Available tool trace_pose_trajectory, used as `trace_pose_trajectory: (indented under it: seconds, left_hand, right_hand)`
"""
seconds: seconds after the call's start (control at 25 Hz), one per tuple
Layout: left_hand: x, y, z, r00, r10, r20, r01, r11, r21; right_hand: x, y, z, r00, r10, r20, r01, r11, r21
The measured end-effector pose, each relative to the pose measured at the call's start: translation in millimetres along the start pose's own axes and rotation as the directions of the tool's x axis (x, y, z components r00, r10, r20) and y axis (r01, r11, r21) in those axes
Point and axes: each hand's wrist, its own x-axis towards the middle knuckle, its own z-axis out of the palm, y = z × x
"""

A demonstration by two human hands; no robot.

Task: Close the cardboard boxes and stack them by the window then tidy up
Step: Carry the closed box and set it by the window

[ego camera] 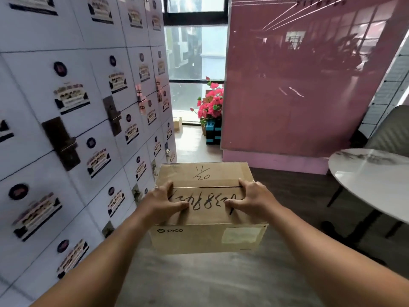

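A closed brown cardboard box [205, 238] with black handwriting on its top flaps and a PICO logo on the near side is held up in front of me, above the wooden floor. My left hand [164, 201] grips its left top edge, with the digits spread over the lid. On the opposite top edge my right hand [254, 198] holds it in the same way. The window [195, 52] is straight ahead at the end of a narrow passage. A small cardboard box [177, 123] sits on the floor beside it.
A tall wall of white labelled boxes [66, 107] lines the left side. A pink board [309, 74] stands on the right. Pink flowers [210, 105] and a blue-black crate [213, 131] sit near the window. On the right are a round marble table [371, 178] and a grey chair [394, 129].
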Motion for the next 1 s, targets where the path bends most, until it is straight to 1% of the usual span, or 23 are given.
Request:
trace_pose_trajectory:
  seconds: [0.16,0.32,0.52,0.72,0.88,1.0]
  left_hand:
    - [129,-11,-13,0.999,0.018,0.026,-0.018,1.000,-0.007]
    - [262,-23,-9,0.998,0.023,0.055,-0.022,1.000,-0.022]
    - [422,-32,-6,0.999,-0.002,0.032,0.003,1.000,-0.019]
    - [569,-44,-17,0.996,-0.083,0.018,0.083,0.996,-0.012]
    - [685,-78,-28,0.991,-0.131,0.014,0.131,0.991,-0.017]
    - [787,-113,-36,0.991,-0.133,0.027,0.134,0.990,-0.046]
  right_hand:
    - [115,3,-17,0.999,0.017,-0.032,-0.017,1.000,0.009]
    - [246,19,-28,0.998,0.021,-0.051,-0.021,1.000,0.012]
    - [416,43,-42,0.998,-0.030,-0.046,0.031,0.999,0.013]
    - [582,46,-61,0.998,-0.059,-0.002,0.059,0.998,0.019]
    - [713,38,-58,0.996,-0.085,0.042,0.086,0.996,-0.011]
    - [816,28,-49,0.996,-0.077,0.045,0.077,0.997,-0.008]
